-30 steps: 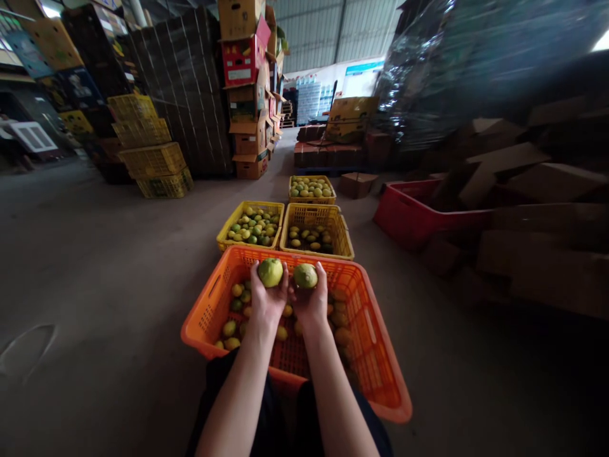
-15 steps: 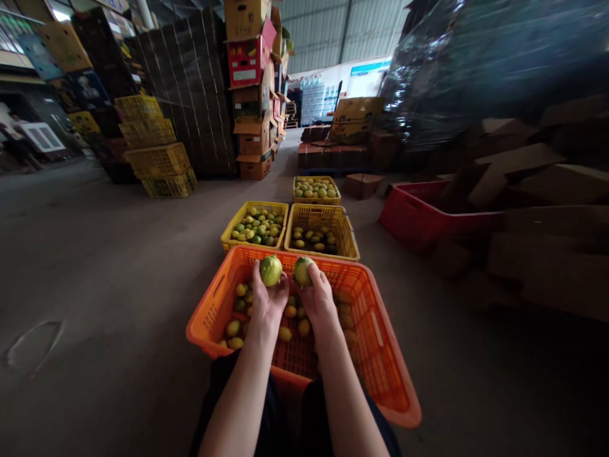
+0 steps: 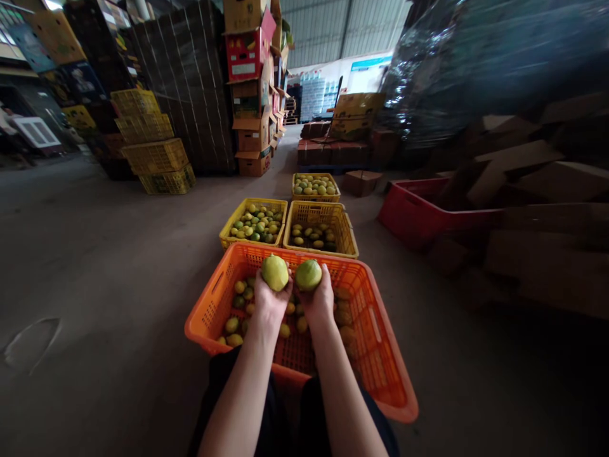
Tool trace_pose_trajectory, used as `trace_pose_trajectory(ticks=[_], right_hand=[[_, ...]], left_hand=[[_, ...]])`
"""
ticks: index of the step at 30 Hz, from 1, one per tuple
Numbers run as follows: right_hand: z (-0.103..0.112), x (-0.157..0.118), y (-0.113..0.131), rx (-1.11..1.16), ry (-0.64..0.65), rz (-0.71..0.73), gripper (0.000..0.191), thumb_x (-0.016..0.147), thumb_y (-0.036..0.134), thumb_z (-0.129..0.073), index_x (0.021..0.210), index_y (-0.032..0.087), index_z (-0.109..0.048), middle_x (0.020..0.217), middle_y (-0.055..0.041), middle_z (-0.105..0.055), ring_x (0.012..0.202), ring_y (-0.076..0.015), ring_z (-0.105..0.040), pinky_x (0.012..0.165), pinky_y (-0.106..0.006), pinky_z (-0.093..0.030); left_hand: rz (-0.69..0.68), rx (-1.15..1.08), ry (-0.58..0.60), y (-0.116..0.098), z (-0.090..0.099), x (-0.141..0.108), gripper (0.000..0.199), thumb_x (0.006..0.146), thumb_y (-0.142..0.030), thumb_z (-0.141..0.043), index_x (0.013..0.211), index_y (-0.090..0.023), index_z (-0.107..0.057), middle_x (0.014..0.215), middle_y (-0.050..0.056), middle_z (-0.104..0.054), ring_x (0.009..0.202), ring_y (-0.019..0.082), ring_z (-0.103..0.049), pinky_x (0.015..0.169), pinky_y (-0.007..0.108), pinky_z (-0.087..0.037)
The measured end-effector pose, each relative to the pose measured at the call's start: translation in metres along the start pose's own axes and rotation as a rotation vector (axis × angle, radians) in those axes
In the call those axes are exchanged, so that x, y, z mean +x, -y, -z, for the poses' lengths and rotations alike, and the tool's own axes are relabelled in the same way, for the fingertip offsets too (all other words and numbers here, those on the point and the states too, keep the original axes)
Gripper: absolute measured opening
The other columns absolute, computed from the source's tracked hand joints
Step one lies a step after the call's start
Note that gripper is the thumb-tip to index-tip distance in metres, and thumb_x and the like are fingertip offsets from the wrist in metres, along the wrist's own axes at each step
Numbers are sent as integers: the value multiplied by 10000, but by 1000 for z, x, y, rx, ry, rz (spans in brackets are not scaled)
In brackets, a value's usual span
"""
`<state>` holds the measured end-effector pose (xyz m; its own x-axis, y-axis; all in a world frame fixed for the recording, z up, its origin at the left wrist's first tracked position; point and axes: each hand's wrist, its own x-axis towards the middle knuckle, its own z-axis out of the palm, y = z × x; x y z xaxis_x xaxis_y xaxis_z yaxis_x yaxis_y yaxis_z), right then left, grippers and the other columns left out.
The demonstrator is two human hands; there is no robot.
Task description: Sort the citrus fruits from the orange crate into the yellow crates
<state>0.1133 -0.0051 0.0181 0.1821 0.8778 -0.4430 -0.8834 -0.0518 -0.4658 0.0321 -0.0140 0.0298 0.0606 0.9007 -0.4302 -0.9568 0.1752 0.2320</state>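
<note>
Above the orange crate [image 3: 383,355], my left hand [image 3: 270,303] cups a rounded yellow-green fruit [image 3: 275,273] from below, its fingers curled round the underside. Beside it my right hand [image 3: 320,301] holds a greener, faintly striped fruit [image 3: 308,275], with the thumb along its right side. The two fruits are close together but apart. More yellow and green fruits [image 3: 233,325] lie loose on the crate's slatted floor, partly covered by my hands and forearms. Their exact kind I cannot tell.
Beyond the orange crate stand a yellow crate full of fruit [image 3: 227,233], a half-filled yellow crate [image 3: 349,231] and a farther yellow crate [image 3: 316,198]. A red bin [image 3: 413,219] with cardboard is at the right. Stacked yellow baskets [image 3: 155,155] and cartons [image 3: 254,139] rise at the back.
Both fruits have been turned in my hands and show other sides. The right thumb has shifted from the fruit's face to its right side. The view has tilted slightly.
</note>
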Motion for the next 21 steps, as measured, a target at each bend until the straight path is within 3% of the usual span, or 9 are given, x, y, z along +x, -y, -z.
trace_pose_trajectory(ticks=[3,11,21], right_hand=[[1,0,-1,9,36,-15,192,774,392,-555,735,205,-569,558,40,-648,482,-132,-610,446,-234,-513],[3,2,-4,-30,20,22,269,734,462,-602,760,198,-559,560,47,-644,470,-120,-599,450,-230,-510],[5,2,-4,-42,136,-10,265,691,436,-637,795,203,-566,595,58,-645,474,-105,-588,432,-204,-479]], left_hand=[[-17,-20,16,1,-1,1,230,864,-226,-376,842,-165,-596,815,74,-626,705,150,-625,551,229,-527],[-127,73,-65,-2,-8,-7,186,782,-370,-548,823,-189,-555,811,30,-586,687,152,-602,547,245,-525],[29,48,11,-2,-2,-1,327,863,-375,-342,798,-145,-566,762,88,-584,655,151,-572,502,216,-493]])
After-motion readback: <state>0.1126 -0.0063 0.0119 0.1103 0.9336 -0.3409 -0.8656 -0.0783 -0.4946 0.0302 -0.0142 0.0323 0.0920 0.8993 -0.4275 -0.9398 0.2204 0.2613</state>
